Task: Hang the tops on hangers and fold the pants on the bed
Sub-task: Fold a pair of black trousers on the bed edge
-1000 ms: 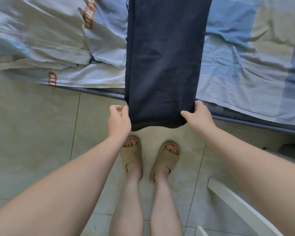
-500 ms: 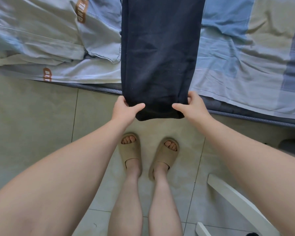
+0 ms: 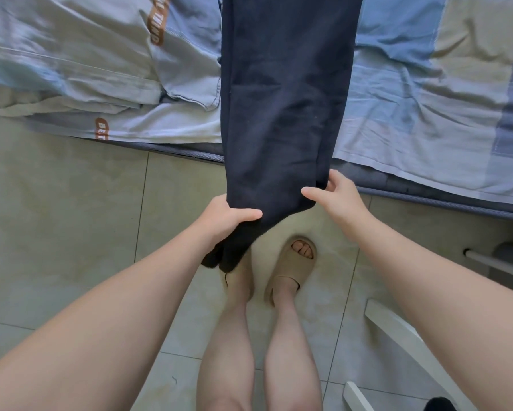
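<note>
A person stands on a pale tiled floor [image 3: 71, 218] at the side of a bed, 1 tan slide sandal [image 3: 293, 265] in plain view and the other mostly covered by hanging cloth. A white slatted frame [image 3: 403, 336], possibly a chair, juts in by the right leg.

Both arms reach forward to the near end of a pair of navy pants [image 3: 284, 99]. The left hand [image 3: 222, 218] grips the left corner with the thumb laid across the top, and a bunched tail of fabric droops below it toward the feet. The right hand [image 3: 338, 197], set apart from the left by the width of the garment, holds the right edge with thumb over and fingers curled round the side.

The pants lie lengthwise up the bed, their near end hanging past the dark mattress edge [image 3: 427, 197]. Just beside them on the left lies a pale blue-grey top [image 3: 101, 69] with brown lettered tape. A blue and beige patchwork sheet [image 3: 412, 99] covers the bed.

The step in hand looks like the first fold. To do it well, the 2 corners should come level, the drooping tail should be gathered, and the end should travel up flat over the legs with the side seams aligned.
</note>
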`<control>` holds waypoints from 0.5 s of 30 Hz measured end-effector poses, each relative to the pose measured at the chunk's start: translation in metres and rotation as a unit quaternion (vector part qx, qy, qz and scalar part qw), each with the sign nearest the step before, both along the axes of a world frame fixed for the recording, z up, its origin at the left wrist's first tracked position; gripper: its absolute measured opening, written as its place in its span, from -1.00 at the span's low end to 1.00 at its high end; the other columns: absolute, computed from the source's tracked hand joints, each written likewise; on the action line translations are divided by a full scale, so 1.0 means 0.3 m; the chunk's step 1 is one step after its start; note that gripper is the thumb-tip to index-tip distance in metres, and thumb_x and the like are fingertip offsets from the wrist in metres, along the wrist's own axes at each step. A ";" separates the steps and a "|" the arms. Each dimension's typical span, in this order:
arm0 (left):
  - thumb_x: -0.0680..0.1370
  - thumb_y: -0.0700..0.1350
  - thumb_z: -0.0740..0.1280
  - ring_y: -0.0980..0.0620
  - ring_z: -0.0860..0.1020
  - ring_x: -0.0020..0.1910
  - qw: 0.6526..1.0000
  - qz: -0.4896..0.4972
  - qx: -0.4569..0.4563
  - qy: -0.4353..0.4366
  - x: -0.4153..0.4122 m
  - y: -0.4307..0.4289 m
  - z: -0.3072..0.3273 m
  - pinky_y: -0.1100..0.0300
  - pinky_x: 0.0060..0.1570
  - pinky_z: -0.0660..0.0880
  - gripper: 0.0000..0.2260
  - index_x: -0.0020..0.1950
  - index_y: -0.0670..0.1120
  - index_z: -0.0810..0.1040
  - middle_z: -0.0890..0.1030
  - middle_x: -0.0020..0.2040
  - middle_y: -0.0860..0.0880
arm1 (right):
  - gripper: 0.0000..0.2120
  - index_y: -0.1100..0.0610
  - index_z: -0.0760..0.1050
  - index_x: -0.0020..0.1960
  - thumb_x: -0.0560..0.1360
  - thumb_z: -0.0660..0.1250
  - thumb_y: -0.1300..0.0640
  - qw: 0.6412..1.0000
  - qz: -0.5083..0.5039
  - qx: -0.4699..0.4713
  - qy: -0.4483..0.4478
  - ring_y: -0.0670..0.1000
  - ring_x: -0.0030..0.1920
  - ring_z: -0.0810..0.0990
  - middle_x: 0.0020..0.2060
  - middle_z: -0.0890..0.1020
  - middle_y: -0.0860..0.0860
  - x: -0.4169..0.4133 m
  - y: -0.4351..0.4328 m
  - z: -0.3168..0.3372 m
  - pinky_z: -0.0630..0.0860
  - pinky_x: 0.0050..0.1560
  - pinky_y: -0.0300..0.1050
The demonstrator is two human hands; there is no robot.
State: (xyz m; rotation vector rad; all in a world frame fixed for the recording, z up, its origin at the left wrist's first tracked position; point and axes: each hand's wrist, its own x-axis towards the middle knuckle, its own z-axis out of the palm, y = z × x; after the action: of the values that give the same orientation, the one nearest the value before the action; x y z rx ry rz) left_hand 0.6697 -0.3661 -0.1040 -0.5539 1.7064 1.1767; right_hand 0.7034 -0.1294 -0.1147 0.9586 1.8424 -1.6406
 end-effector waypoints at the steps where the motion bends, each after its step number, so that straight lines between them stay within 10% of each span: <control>1: 0.43 -0.09 0.54 0.05 0.69 -0.01 1.000 0.007 0.007 -0.026 0.009 -0.005 0.012 0.15 0.00 0.58 -0.76 0.08 -0.03 0.67 0.74 -0.05 0.07 | -0.64 0.10 0.51 0.26 0.48 0.44 0.22 1.000 -0.005 -0.008 -0.001 -0.10 0.12 0.66 0.10 0.69 -0.06 0.008 -0.005 0.007 0.58 0.14 -0.13; 8: 0.45 -0.04 0.44 -0.05 0.71 -0.06 0.965 0.129 0.093 -0.210 0.053 -0.020 0.123 0.11 -0.04 0.54 -0.83 -0.04 -0.07 0.75 0.73 0.04 -0.09 | -0.72 -0.07 0.57 0.17 0.49 0.49 0.06 0.997 -0.017 -0.068 -0.018 -0.28 0.02 0.66 0.03 0.71 -0.25 0.053 -0.012 0.082 0.53 -0.15 -0.45; 15: 0.38 -0.06 0.39 -0.11 0.71 -0.13 0.924 0.199 0.169 -0.277 0.077 -0.022 0.239 0.10 -0.20 0.64 -0.76 -0.07 -0.15 0.76 0.72 -0.03 -0.12 | -0.32 -0.04 0.51 0.36 0.33 0.50 -0.32 0.937 -0.026 -0.276 -0.214 -0.05 0.22 0.64 0.24 0.65 -0.06 0.157 0.013 0.163 0.50 0.20 -0.10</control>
State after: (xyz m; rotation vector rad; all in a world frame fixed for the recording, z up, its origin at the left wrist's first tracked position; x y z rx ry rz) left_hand 0.6928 -0.3726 -0.0323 -0.9401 0.9045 1.3943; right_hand 0.7505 -0.1255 -0.0657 1.0046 0.9994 -1.6786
